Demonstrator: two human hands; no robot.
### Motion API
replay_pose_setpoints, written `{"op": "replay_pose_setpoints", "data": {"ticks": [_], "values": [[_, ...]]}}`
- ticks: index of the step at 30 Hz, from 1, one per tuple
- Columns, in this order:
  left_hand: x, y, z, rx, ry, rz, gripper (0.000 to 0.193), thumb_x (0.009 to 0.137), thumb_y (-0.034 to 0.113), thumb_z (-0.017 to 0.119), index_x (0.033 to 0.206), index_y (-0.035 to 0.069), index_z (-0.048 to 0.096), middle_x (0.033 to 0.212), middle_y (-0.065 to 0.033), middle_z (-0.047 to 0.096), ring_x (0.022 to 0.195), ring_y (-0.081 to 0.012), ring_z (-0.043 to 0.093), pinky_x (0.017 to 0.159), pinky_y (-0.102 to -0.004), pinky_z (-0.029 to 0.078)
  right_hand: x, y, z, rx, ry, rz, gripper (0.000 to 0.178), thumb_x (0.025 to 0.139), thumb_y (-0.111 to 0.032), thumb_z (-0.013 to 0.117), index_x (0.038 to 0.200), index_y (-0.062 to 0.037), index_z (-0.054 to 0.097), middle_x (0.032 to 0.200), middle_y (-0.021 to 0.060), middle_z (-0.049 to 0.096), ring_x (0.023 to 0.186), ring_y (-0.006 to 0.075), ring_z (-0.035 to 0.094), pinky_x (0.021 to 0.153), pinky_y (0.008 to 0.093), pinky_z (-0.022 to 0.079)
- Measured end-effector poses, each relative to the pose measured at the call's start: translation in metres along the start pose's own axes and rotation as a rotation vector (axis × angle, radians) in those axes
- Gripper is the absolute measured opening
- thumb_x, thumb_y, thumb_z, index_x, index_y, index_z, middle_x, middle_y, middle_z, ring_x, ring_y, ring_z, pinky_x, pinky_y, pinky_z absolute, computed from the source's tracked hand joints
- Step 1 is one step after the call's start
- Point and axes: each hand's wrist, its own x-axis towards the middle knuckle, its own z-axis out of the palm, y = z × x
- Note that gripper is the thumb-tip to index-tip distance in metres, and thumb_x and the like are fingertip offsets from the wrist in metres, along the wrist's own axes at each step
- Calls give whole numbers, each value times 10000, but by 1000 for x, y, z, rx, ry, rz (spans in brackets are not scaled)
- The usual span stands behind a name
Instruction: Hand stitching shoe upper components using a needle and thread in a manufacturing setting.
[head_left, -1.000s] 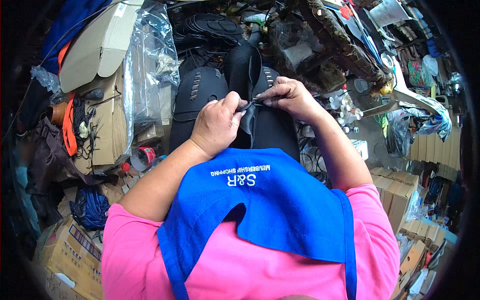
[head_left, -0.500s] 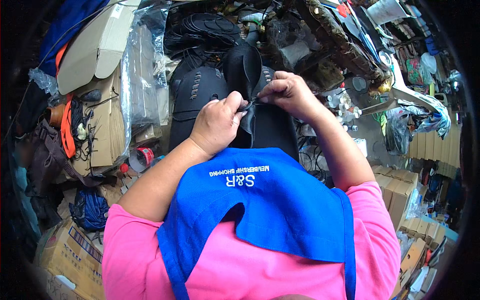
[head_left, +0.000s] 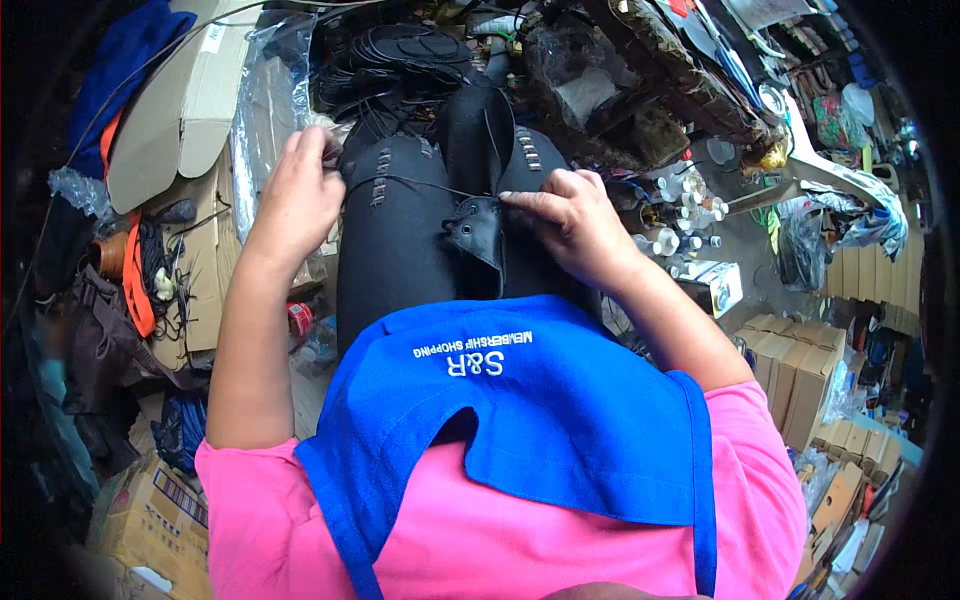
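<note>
Cluttered floor [head_left: 752,268] all around, black leather-like piece [head_left: 481,228] between the thighs

Flattened cardboard [head_left: 190,110] and a clear plastic sheet [head_left: 270,115] lie off to the left, a heap of black strands [head_left: 410,55] ahead, and small bottles [head_left: 690,205] with stacked cartons [head_left: 790,375] to the right. The black piece stands between two black-clad thighs [head_left: 400,250], its lower flap showing eyelets, just beyond the hem of a blue apron [head_left: 540,410]. From it a thin black cord [head_left: 425,184] runs across the left thigh toward the left hand [head_left: 297,200], which is raised well apart from the piece. That hand's fingers are curled together; I cannot tell whether they are clamped on the cord. On the other side, the right hand [head_left: 580,220] stretches its forefinger to the piece's edge, the other fingers bent; whether the thumb pinches underneath is hidden
</note>
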Motion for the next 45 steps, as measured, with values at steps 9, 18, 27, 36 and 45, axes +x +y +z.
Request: {"op": "replay_pose_setpoints", "data": {"ticks": [9, 18, 27, 36, 45], "values": [[-37, 47, 18, -319, -92, 26, 248, 750, -61, 661, 963, 55, 713, 813, -88, 553, 767, -240, 581, 712, -332, 496, -13, -10, 16, -73, 55, 91, 445, 755, -56, 651, 1190, -151, 657, 807, 70, 519, 838, 245, 554, 863, 414, 374], [-3, 50, 49, -398, -96, 188, 151, 711, 80, 743, 844, 149, 750, 752, -36, 549, 787, -238, 543, 727, -375, 446, 6, 24, -4, 170, -106, 97, 366, 778, -13, 656, 1092, -189, 724, 783, 58, 549, 771, 210, 552, 730, 355, 422], [4, 48, 53, -341, -207, 256, 209, 731, 42, 712, 897, 159, 764, 726, -30, 510, 767, -207, 505, 713, -332, 408, 20, 32, -12, 251, -198, 142, 348, 788, -57, 630, 1054, -254, 737, 830, 56, 589, 856, 230, 590, 782, 380, 439], [6, 47, 55, -335, -215, 237, 198, 728, 47, 717, 891, 151, 761, 718, -32, 508, 760, -212, 502, 719, -342, 399, 22, 35, -11, 274, -197, 138, 353, 774, -36, 625, 1037, -242, 741, 835, 48, 594, 866, 223, 593, 794, 369, 455], [5, 47, 53, -346, -230, 265, 201, 728, 35, 710, 887, 149, 756, 708, -26, 500, 749, -205, 492, 730, -335, 391, 22, 36, -13, 319, -207, 148, 445, 714, 26, 576, 1030, -239, 745, 821, 40, 591, 847, 211, 597, 769, 359, 471]]}}
